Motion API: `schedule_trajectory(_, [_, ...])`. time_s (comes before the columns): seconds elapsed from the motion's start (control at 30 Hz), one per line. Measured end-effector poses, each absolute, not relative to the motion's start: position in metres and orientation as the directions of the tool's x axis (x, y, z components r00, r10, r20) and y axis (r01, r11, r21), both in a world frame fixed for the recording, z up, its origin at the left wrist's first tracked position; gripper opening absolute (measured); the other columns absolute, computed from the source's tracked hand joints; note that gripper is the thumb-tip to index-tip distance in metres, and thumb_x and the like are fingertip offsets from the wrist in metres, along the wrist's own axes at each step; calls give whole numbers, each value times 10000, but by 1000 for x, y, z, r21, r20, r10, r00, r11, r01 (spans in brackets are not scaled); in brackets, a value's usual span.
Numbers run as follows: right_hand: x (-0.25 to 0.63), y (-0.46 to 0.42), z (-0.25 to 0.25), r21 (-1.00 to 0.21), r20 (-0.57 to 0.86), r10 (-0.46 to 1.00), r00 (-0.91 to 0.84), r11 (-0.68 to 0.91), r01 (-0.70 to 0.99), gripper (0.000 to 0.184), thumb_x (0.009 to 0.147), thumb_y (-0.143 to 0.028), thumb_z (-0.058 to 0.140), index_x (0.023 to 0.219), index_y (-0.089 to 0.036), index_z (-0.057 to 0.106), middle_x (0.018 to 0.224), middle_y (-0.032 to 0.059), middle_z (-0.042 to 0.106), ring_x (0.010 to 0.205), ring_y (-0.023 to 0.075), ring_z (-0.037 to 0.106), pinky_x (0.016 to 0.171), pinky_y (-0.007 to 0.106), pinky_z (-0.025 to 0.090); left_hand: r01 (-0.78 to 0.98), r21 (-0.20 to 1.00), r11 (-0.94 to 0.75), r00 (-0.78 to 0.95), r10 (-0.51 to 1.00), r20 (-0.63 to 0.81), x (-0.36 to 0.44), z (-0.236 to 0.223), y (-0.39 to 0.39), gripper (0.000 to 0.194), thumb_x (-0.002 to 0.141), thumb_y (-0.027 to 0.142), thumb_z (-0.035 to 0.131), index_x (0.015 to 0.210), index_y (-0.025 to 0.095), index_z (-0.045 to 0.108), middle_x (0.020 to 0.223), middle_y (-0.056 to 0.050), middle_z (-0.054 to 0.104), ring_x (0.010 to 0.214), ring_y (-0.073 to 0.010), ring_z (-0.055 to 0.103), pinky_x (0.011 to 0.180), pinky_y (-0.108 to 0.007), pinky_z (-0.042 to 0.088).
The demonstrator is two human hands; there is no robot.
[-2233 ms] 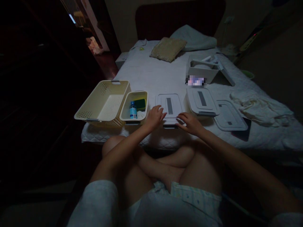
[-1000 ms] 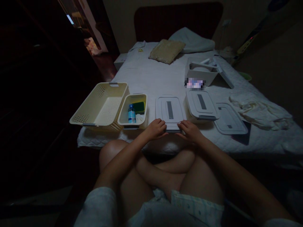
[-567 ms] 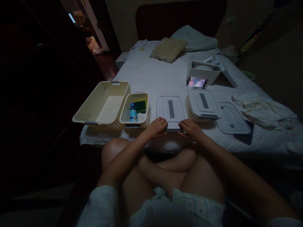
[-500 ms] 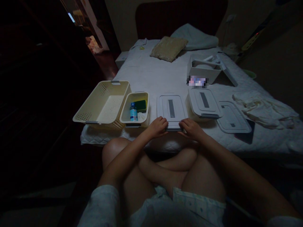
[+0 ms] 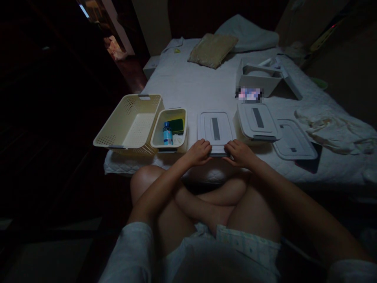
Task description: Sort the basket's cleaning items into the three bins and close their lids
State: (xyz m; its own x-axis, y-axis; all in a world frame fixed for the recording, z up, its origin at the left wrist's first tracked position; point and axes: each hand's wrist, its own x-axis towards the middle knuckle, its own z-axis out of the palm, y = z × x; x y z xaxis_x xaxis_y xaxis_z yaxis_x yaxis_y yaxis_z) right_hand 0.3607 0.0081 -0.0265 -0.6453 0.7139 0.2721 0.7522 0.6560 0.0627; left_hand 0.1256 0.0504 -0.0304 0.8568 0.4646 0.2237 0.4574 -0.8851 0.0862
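A storage box with a pale grey lid (image 5: 204,125) stands at the bed's near edge, a dark grey handle strip along its top. My left hand (image 5: 200,152) grips the near left corner, fingers bent over the lid and thumb below the rim. At the near right corner my right hand (image 5: 238,152) holds on in the same way. Left of it is a small open cream bin (image 5: 185,137) with a blue bottle (image 5: 167,134), a dark green item (image 5: 176,125) and something white inside. To the right stands another lidded box (image 5: 266,122).
A large cream basket (image 5: 118,122) is at the far left. A loose grey lid (image 5: 297,143) lies at right on a dark flat item (image 5: 313,161), near crumpled cloth (image 5: 326,129). Behind are a white box (image 5: 260,82), a blurred-out phone-like item (image 5: 249,93) and a pillow (image 5: 212,51).
The whole view has shifted, so the bed and boxes sit slightly higher and further right in the picture. Both hands keep their hold on the box's near edge.
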Motion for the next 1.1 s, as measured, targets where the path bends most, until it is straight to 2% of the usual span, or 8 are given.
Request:
schedule_trajectory(0.23, [361,11,-24,-52,264,758,-596,628,776,300,823,-457,463,832,-166,533,806,105,534,771,231,460,711,343,358,467,173,-867,834,497,241,128,-28,51,297,842,420,404,890,150,517,929,-120,526,879,-237,443,761,-384,373])
schedule_trajectory(0.57, [355,1,-29,-92,348,783,-516,577,812,284,818,-427,487,843,-151,549,817,110,537,777,232,463,717,356,386,482,180,-857,809,515,284,126,-26,48,305,819,440,444,867,152,533,903,-108,536,869,-225,463,764,-371,394])
schedule_trajectory(0.73, [352,2,-30,-274,439,803,-403,547,791,224,821,-387,496,863,-178,563,851,95,546,819,225,501,740,366,431,491,293,-821,756,568,326,126,-24,52,257,838,389,438,836,158,550,859,-82,552,858,-193,487,769,-353,415])
schedule_trajectory(0.83, [354,11,-36,-439,539,834,-123,402,803,265,827,-392,483,968,-181,560,952,113,538,909,243,519,779,399,458,554,395,-733,614,680,401,130,-26,58,188,849,313,430,875,163,540,905,-78,555,908,-186,494,801,-357,430])
schedule_trajectory(0.9, [358,19,-44,-569,536,838,100,272,776,347,821,-443,476,1027,-174,548,979,128,530,901,249,535,725,405,486,614,490,-619,444,784,433,136,-31,66,153,834,274,444,907,166,523,939,-82,544,942,-193,499,819,-368,443])
schedule_trajectory(1.0, [365,32,-57,-705,437,853,284,129,697,479,781,-545,484,1052,-154,542,974,151,552,861,258,563,657,404,502,664,635,-395,152,903,402,147,-39,80,203,811,240,448,996,165,486,1003,-103,520,972,-206,519,834,-391,457])
schedule_trajectory(1.1, [368,42,-61,-773,285,902,325,16,634,581,751,-604,475,1069,-121,532,978,175,589,840,259,593,685,409,505,701,680,-216,-11,949,314,155,-45,93,313,790,243,469,1090,158,439,1116,-147,496,1091,-251,493,892,-444,430])
